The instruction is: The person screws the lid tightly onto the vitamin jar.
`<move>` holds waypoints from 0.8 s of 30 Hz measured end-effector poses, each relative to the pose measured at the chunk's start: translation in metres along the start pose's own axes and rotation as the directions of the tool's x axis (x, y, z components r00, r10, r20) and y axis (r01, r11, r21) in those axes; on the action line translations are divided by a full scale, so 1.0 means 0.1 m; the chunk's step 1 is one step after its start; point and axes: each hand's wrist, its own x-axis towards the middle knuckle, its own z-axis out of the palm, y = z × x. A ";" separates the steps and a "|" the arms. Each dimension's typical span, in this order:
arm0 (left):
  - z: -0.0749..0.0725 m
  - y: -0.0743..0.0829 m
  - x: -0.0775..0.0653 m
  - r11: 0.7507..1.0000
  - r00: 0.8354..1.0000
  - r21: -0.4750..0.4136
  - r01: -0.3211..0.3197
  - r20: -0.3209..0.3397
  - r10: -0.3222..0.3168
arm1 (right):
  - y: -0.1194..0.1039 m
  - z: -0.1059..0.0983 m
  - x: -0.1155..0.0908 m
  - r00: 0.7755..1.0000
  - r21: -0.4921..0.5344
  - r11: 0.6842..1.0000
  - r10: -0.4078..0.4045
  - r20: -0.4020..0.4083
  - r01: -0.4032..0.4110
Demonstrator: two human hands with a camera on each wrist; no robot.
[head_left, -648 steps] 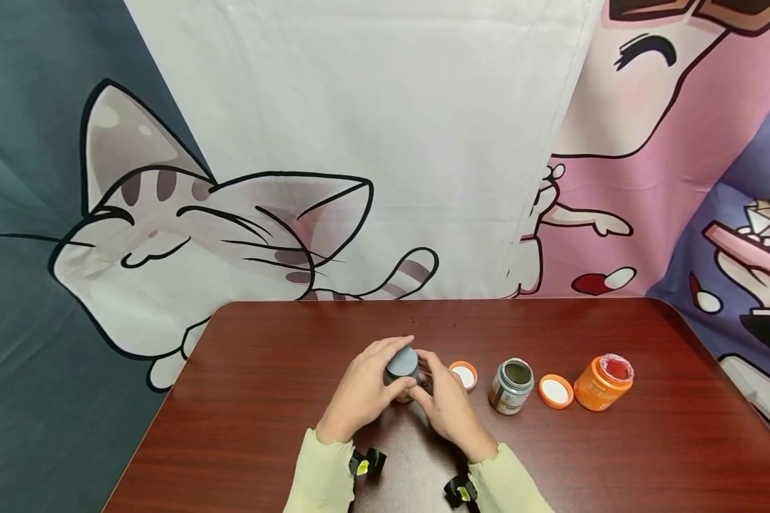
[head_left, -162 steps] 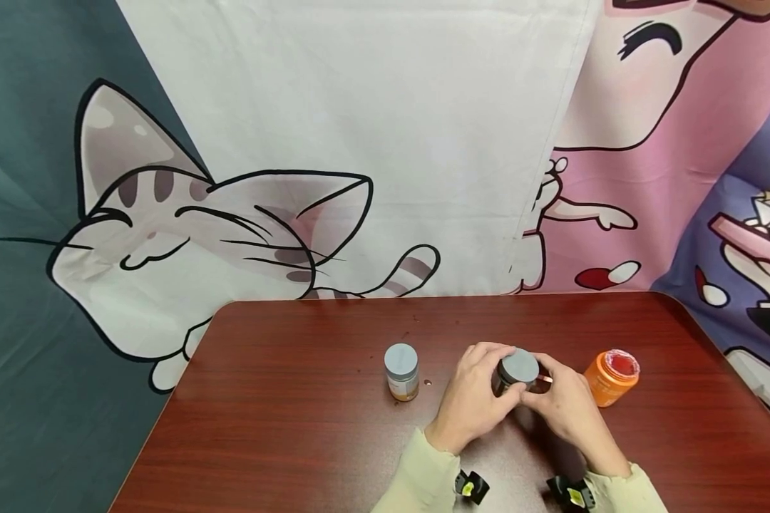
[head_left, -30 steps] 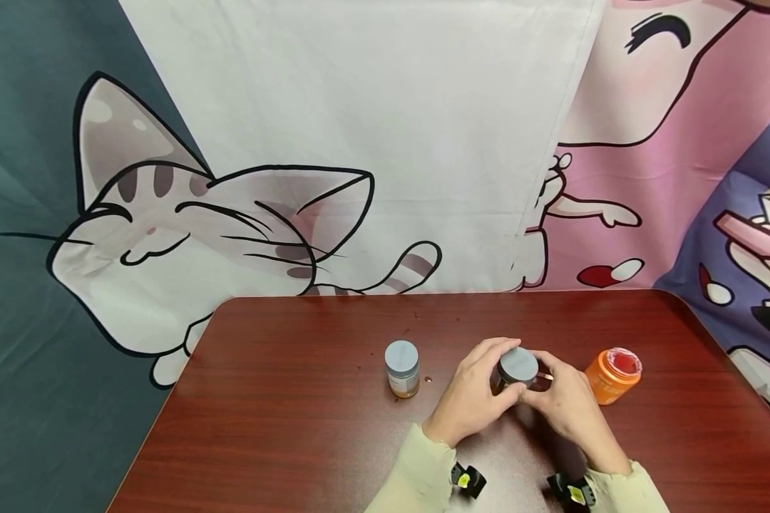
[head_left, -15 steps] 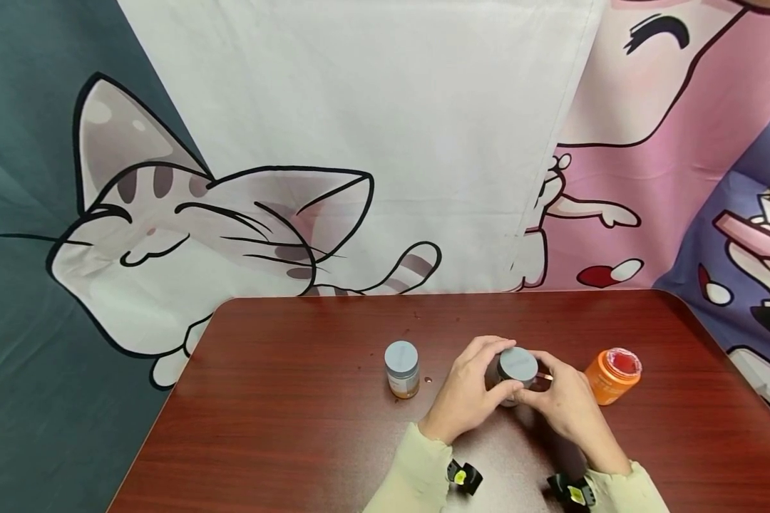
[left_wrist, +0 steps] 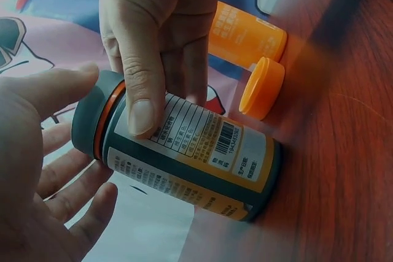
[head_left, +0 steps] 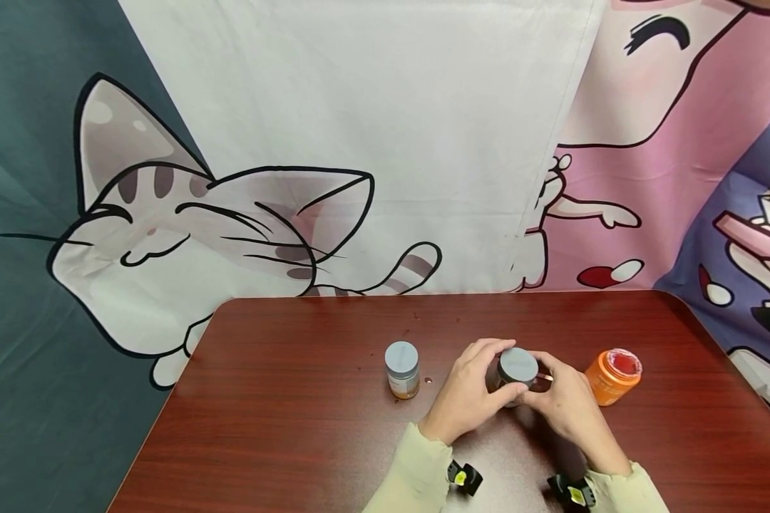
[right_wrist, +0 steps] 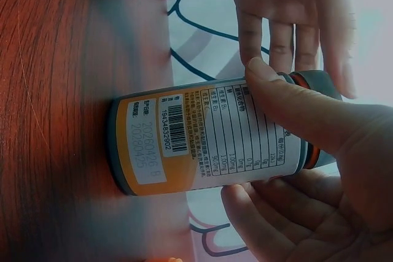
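A dark-green supplement bottle with a grey screw lid [head_left: 518, 364] stands on the table between both hands. My right hand [head_left: 563, 406] grips the bottle [right_wrist: 202, 139] around its body, thumb across the printed label. My left hand [head_left: 465, 395] has its thumb and forefinger around the lid, its other fingers spread loosely behind it. In the left wrist view, an orange band shows between the lid [left_wrist: 92, 115] and the bottle's shoulder. Behind the right hand an orange bottle [head_left: 609, 381] stands uncapped, red at its mouth. Its orange lid [left_wrist: 263, 88] rests beside it, mostly hidden in the head view.
A second grey-lidded bottle [head_left: 401, 369] stands to the left of the hands, with a small spot [head_left: 428, 380] on the table beside it. The reddish-brown table [head_left: 282, 413] ends at a cartoon-printed cloth [head_left: 385, 142] behind.
Earlier both hands were at the left bottle while the middle one stood lidless. They have since moved right, and the middle bottle bears its grey lid. Lately only the left thumb and fingers shift slightly.
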 end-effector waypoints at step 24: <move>-0.02 -0.03 0.00 0.999 0.999 -0.036 0.031 -0.014 -0.031 | 0.00 0.01 0.00 0.999 -0.006 1.000 -0.025 -0.027 0.025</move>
